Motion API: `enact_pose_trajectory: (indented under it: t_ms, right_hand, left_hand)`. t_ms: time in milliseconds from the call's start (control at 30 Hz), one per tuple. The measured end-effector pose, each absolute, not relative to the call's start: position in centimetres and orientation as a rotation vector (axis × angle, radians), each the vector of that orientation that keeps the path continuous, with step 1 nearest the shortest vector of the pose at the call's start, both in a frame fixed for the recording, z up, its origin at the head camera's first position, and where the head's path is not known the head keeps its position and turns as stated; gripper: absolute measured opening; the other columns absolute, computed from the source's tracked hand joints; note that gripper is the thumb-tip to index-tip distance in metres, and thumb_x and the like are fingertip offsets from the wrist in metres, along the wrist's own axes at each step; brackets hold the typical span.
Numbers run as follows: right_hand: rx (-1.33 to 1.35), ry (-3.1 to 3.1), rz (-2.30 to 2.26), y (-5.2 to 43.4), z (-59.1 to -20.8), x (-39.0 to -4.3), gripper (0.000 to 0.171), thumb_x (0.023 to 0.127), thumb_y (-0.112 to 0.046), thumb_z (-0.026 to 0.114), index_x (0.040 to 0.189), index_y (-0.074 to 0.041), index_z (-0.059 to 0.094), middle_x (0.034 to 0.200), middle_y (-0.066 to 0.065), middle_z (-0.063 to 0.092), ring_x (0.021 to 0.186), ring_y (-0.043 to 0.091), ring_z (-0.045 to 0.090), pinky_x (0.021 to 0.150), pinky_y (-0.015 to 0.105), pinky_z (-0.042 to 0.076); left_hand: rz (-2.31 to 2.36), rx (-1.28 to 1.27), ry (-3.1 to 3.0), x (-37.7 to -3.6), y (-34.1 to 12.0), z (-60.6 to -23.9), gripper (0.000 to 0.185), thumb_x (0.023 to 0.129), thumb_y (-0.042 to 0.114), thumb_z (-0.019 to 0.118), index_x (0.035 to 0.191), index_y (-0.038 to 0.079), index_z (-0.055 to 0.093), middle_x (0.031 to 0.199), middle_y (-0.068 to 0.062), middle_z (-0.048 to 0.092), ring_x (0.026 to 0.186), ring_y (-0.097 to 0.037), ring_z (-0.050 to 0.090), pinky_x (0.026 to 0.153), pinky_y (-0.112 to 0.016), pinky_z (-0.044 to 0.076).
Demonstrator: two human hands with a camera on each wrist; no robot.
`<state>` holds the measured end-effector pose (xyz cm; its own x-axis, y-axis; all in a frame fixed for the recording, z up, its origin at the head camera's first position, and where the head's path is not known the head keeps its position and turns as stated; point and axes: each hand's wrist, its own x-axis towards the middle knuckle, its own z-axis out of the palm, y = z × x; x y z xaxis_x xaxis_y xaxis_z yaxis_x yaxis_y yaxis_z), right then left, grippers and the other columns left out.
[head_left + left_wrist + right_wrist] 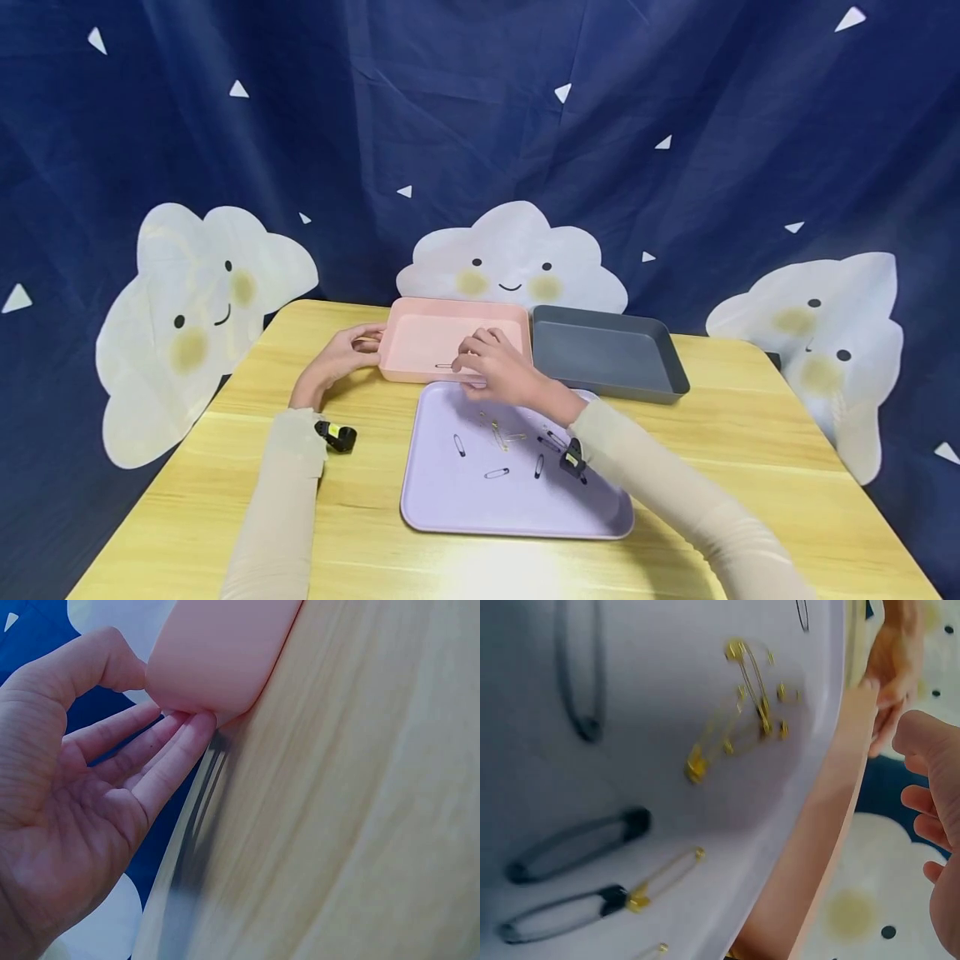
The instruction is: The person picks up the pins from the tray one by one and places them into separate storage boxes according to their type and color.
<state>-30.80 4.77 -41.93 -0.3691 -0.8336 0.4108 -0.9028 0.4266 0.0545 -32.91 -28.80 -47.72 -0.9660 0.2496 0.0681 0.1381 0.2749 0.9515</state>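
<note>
The left hand [341, 354] holds the left end of the pink tray [420, 333]: in the left wrist view the thumb lies on the rounded corner and the fingers [161, 754] press under its edge, so the hand grasps the tray. The pink tray is a shallow rectangular one with soft corners and a plain matte surface; it stands on the wooden table [750, 433], at the far side, just beside the grey tray [607, 354] and touching the far edge of the lilac tray [480, 508]. One dark safety pin [444, 366] lies inside it near the front wall. The right hand [498, 367] hovers over the front edge of the pink tray with its fingers loosely curled; I cannot tell if it pinches something. In the lilac tray are scattered gold pins [742, 712] and black pins [577, 844], all closed, some of them crossing each other.
</note>
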Motion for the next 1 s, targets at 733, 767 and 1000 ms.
enact_pose_trajectory:
  t_ms: [733, 767, 1000]
  right_hand:
    - [1.582, -2.375, 0.079, 5.0, -43.4, -24.6, 0.02, 0.082, -0.042, 0.073, 0.088, -0.023, 0.07, 0.089, -0.008, 0.057, 0.09, 0.015, 0.046, 0.093, 0.036, 0.043]
    - [1.582, -2.381, 0.067, 4.9, -43.5, -24.4, 0.021, 0.081, -0.043, 0.073, 0.087, -0.023, 0.069, 0.088, -0.008, 0.056, 0.089, 0.015, 0.046, 0.092, 0.036, 0.042]
    - [1.562, -2.447, -0.062, 4.5, -44.0, -23.7, 0.026, 0.08, -0.049, 0.073, 0.079, -0.024, 0.065, 0.086, -0.007, 0.054, 0.085, 0.014, 0.043, 0.08, 0.031, 0.036]
  left_hand:
    - [1.813, 0.37, 2.419, -32.7, -28.7, -47.9, 0.067, 0.088, -0.01, 0.061, 0.151, -0.009, 0.039, 0.143, -0.036, 0.047, 0.132, -0.053, 0.05, 0.087, -0.011, 0.051]
    - [1.813, 0.372, 2.42, -32.7, -28.7, -47.8, 0.067, 0.087, -0.01, 0.061, 0.151, -0.009, 0.039, 0.143, -0.036, 0.047, 0.132, -0.053, 0.05, 0.087, -0.011, 0.051]
    - [1.817, 0.383, 2.412, -32.6, -28.7, -47.8, 0.067, 0.088, -0.009, 0.061, 0.151, -0.01, 0.038, 0.143, -0.037, 0.047, 0.131, -0.053, 0.05, 0.087, -0.011, 0.051]
